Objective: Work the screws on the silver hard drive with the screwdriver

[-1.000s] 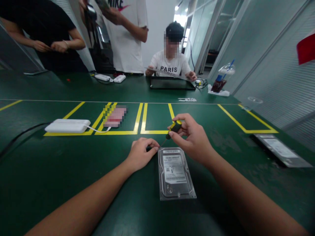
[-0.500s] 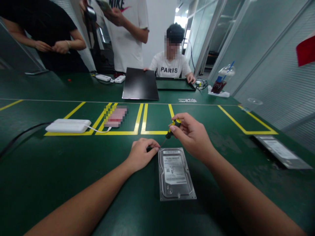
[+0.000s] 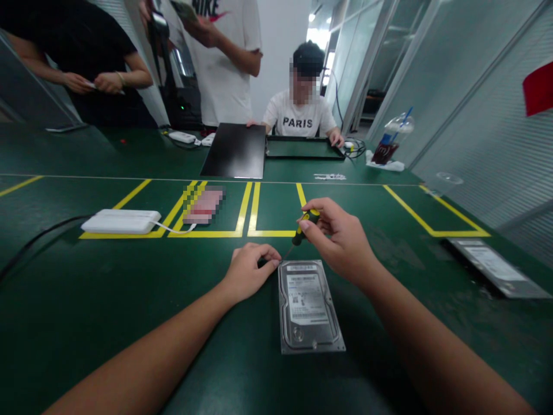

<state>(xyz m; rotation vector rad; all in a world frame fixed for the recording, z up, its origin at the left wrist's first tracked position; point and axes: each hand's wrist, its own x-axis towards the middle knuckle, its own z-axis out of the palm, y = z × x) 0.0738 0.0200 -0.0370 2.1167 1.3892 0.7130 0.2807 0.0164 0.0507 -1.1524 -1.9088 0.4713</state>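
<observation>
A silver hard drive [image 3: 309,305] lies flat on the green table in front of me, label up. My right hand [image 3: 341,239] is closed on a small black and yellow screwdriver [image 3: 302,227], whose tip points down at the drive's far left corner. My left hand [image 3: 248,271] rests on the table beside that corner, its fingers curled and pinched close to the screwdriver tip; what they pinch, if anything, is too small to see.
A white power bank [image 3: 121,221] with a cable lies at the left inside yellow floor-tape lines. A second drive [image 3: 496,266] sits at the right. Across the table a seated person handles a black panel [image 3: 235,151]; two people stand behind. A drink cup [image 3: 391,141] stands far right.
My hands have hardly moved; my right fingers shifted slightly on the screwdriver handle. The seated person across the table brought a black panel onto the table and slid it leftward.
</observation>
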